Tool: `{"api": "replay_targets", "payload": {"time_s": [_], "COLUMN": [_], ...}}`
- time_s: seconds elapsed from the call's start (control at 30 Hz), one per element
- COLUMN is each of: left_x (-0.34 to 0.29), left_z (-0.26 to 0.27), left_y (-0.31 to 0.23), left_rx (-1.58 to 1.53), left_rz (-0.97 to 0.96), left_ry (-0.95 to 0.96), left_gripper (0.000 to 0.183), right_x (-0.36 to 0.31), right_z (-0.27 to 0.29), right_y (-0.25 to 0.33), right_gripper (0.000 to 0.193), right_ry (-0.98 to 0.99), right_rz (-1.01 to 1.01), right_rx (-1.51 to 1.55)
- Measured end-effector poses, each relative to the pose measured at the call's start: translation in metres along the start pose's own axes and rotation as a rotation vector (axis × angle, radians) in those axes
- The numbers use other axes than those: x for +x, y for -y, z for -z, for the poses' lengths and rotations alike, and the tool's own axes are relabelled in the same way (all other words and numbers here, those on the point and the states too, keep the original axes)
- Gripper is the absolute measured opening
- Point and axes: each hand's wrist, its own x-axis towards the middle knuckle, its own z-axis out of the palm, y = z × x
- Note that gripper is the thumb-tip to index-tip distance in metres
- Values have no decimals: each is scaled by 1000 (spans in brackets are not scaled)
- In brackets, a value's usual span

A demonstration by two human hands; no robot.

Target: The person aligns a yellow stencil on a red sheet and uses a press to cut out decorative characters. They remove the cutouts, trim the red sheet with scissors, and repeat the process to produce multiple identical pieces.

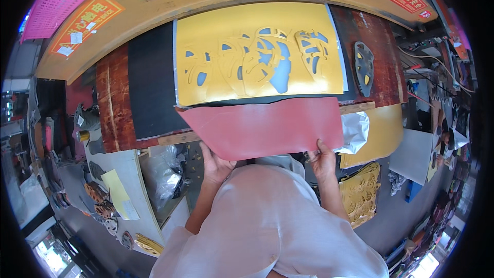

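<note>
Between my hands a dull red sheet [267,128] stretches across, its far edge over the front edge of the machine bed. My left hand [216,166] grips its near edge at the left, with the fingers partly hidden under the sheet. At the near right corner my right hand [323,160] pinches the edge, thumb on top. Just beyond the red sheet lies a yellow sheet [206,90] with several shaped cut-outs. To its right a dark cutting die [364,69] rests on the worn red-brown bed.
An orange-yellow machine beam [206,1] with green buttons spans the far side, a pink basket [64,0] at its left. On a left side table [131,175] are dies and a pale yellow sheet. White crumpled material [355,131] and a cut-up gold sheet [360,195] are at the right.
</note>
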Motion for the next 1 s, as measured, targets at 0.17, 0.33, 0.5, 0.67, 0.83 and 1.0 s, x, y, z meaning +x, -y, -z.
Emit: {"api": "replay_targets", "payload": {"time_s": [0.17,0.33,0.5,0.67,0.83,1.0], "left_x": [-22,-38,-38,-20,-26,-26], "left_z": [-9,-17,-29,-39,-41,-32], "left_y": [-28,-43,-39,-59,-86,-141], "left_rx": [147,469,625,753,936,1215], "left_rz": [-373,-383,-327,-378,-256,-361], "left_ry": [68,-230,-399,-450,-660,-730], "left_gripper": [22,15,10,14,23,25], "right_x": [-4,0,11,30,26,34], "right_z": [2,3,1,-3,15,19], "right_y": [23,36,52,52,87,138], "right_gripper": [27,27,30,28,34,42], "right_ry": [-76,-37,-138,-105,-188,-115], "right_rz": [90,89,153,149,119,2], "right_rx": [-189,-212,-256,-221,-303,-584]}}
